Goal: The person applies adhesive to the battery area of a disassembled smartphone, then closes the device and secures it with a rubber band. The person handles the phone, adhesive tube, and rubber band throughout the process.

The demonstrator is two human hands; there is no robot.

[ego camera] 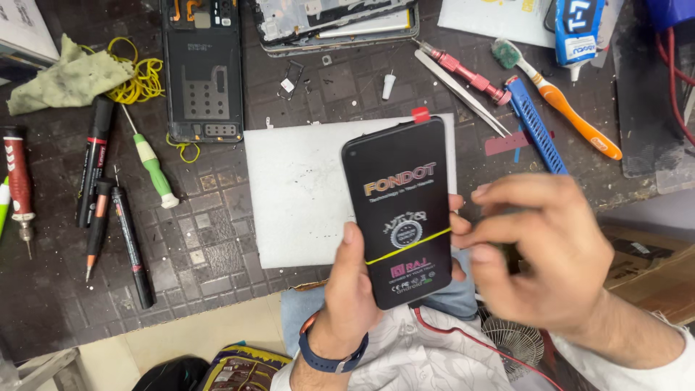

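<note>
The phone screen stands upright between the two hands, above the near edge of the table, with a rubber band around its lower part. The left hand is below and left of it, the right hand to its right. Behind it a flat sheet lies on the table. Left of the sheet lie a screwdriver and several pens. Farther back lies an opened phone body, with a cloth at the far left. Right of the sheet lie tweezers, a toothbrush and a glue tube.
</note>
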